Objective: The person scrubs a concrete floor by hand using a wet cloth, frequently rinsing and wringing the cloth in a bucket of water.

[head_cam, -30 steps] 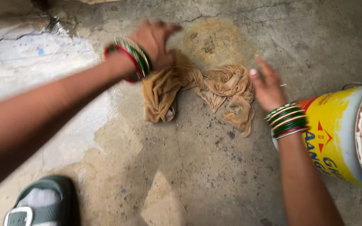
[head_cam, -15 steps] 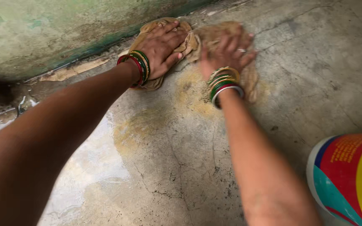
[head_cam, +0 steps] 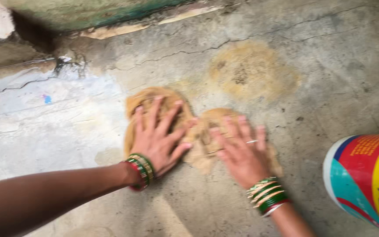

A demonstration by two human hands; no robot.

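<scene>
A multicoloured bucket (head_cam: 367, 180) stands at lower right, contents not visible. The tan cloth (head_cam: 198, 131) lies flat on the concrete floor (head_cam: 286, 52). Left hand (head_cam: 156, 138) and right hand (head_cam: 240, 151) press on it, fingers (head_cam: 172, 116) spread, gripping nothing.

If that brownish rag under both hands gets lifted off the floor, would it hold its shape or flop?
Probably flop: the rag lies crumpled and flattened under the left hand and right hand. It looks damp, so likely heavier than dry cloth. It should drag on the rough concrete floor rather than slide.
</scene>
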